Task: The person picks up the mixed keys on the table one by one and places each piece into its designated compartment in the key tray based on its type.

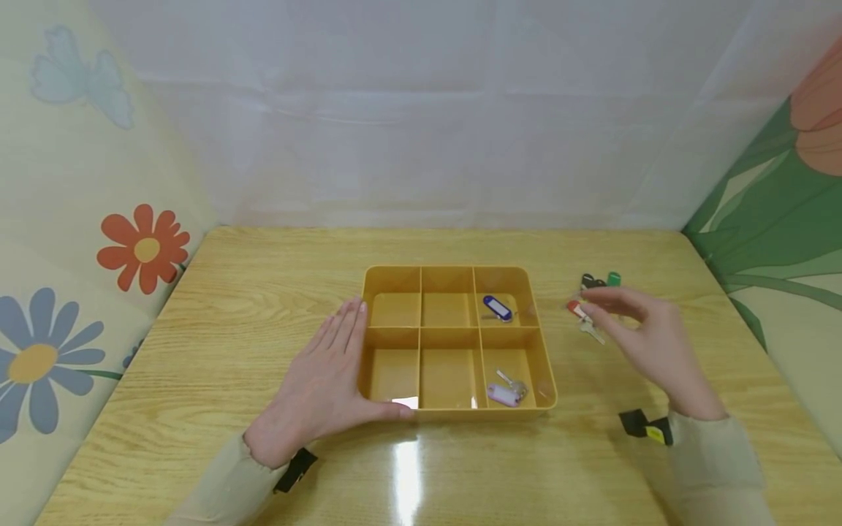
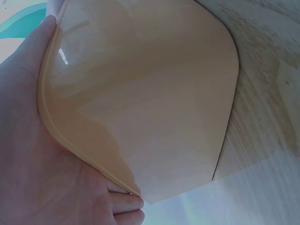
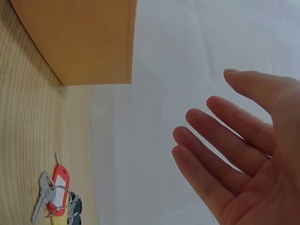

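My left hand (image 1: 322, 383) rests along the left side of a yellow six-compartment tray (image 1: 454, 414), its fingers straight and its thumb along the front edge; the left wrist view shows the palm against the tray's wall (image 2: 154, 108). A key with a blue tag (image 1: 498, 307) lies in the back right compartment. In the front right one is a key with a lilac tag (image 1: 503, 395). Right of the tray, my right hand (image 1: 658, 343) hovers above a group of tagged keys, including a red tag (image 3: 60, 187). Its fingers are loosely bent, with nothing between them.
A green tag (image 1: 614, 279) and a black one (image 1: 588, 280) lie behind the red tag, and part of a yellow tag (image 3: 60, 219) shows under it. The wooden table (image 1: 283, 270) meets a white cloth backdrop (image 1: 421, 146) behind. Flower-patterned panels (image 1: 59, 219) stand at both sides.
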A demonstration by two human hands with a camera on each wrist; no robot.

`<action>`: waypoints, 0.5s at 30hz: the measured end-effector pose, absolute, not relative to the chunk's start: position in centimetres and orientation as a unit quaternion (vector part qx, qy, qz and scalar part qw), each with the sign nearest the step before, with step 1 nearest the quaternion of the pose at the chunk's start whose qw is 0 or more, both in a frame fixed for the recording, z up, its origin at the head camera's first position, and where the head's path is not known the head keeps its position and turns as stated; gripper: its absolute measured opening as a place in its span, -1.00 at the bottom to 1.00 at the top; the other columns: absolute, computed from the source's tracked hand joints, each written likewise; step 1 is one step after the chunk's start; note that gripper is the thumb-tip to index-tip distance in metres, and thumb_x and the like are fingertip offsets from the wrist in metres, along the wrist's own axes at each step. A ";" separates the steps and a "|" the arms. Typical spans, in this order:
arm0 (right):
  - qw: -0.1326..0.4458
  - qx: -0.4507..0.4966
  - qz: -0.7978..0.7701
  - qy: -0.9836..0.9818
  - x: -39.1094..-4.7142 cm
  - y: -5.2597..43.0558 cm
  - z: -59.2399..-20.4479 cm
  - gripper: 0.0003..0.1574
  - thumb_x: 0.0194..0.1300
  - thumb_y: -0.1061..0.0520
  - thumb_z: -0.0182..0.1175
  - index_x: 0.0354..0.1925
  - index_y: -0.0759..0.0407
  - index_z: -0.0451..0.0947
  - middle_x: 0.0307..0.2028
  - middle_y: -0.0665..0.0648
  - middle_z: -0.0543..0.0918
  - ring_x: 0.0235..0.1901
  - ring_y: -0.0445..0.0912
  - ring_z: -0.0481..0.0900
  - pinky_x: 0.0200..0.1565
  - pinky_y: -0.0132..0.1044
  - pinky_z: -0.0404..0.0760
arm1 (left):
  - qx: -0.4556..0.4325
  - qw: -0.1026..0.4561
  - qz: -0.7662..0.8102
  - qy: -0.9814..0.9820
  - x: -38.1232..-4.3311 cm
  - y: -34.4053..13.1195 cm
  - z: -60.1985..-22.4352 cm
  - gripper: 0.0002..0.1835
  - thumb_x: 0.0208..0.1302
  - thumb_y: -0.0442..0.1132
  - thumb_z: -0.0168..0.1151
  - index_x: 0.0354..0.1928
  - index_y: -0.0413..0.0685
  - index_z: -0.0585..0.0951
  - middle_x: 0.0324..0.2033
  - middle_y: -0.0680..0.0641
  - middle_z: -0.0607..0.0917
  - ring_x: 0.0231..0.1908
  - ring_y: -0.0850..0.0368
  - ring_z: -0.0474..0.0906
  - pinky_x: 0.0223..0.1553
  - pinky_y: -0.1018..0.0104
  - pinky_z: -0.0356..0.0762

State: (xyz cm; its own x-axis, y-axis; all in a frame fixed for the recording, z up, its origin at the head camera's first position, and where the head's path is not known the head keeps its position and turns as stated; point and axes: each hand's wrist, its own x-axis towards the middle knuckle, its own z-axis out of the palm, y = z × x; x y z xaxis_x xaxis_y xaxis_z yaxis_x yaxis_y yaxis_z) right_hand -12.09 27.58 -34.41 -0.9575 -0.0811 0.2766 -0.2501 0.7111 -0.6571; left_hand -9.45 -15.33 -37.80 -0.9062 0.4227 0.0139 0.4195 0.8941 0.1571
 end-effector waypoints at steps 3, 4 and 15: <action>0.118 0.087 0.367 -0.918 -12.1 27.8 -34.3 -0.70 0.44 0.01 0.32 0.07 0.05 0.73 -0.03 0.00 0.75 -0.07 -0.28 0.60 -0.05 -0.51 0.46 | 0.216 0.012 0.080 0.973 -9.4 -15.3 -37.8 0.61 -0.22 0.88 -0.15 0.58 -0.22 -0.35 0.58 -0.22 -0.30 0.55 -0.06 -0.41 0.53 0.03 -0.22; 0.118 0.086 0.366 -0.919 -12.1 27.8 -34.3 -0.70 0.44 0.00 0.31 0.07 0.03 0.73 -0.02 0.00 0.75 -0.07 -0.30 0.60 -0.05 -0.52 0.46 | 0.215 0.012 0.080 0.973 -9.4 -15.3 -37.7 0.62 -0.22 0.88 -0.16 0.58 -0.22 -0.35 0.58 -0.22 -0.30 0.55 -0.06 -0.42 0.53 0.03 -0.22; 0.103 0.066 0.391 -0.912 -12.0 28.4 -34.1 -0.64 0.44 -0.04 0.31 0.12 0.03 0.70 0.05 0.04 0.73 -0.03 -0.37 0.57 -0.24 -0.54 0.65 | 0.217 0.007 0.078 0.973 -9.5 -15.3 -37.7 0.62 -0.22 0.88 -0.16 0.58 -0.23 -0.33 0.58 -0.23 -0.28 0.55 -0.06 -0.41 0.53 0.04 -0.22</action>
State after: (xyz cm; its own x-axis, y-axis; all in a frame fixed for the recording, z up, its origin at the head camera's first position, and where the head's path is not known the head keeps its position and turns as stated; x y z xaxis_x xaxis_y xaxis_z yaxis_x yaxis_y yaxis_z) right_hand -12.05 28.38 -34.12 -0.9703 -0.0394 0.2388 -0.2002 0.6853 -0.7002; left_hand -9.48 -15.34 -37.74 -0.9053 0.4243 0.0196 0.4220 0.8931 0.1558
